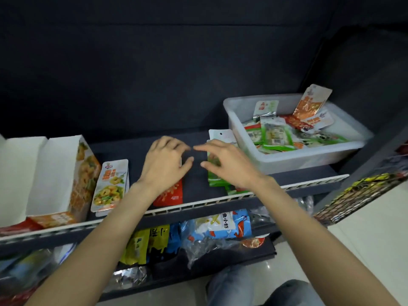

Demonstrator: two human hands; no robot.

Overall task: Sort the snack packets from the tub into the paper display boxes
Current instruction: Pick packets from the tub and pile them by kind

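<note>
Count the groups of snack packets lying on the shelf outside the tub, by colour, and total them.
Orange-and-white packets: 1 group
Red packet: 1 group
Green packets: 1 group
Total: 3 groups, beside the paper display box; how many packets each holds cannot be told.

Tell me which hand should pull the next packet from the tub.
Right. The right hand hovers over the green packets right beside the tub; the left hand is farther off.

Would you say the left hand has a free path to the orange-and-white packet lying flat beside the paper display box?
Probably yes. The left hand hovers over the red packet, and the orange-and-white packet lies uncovered just to its left on the same shelf, with only bare shelf between them.
</note>
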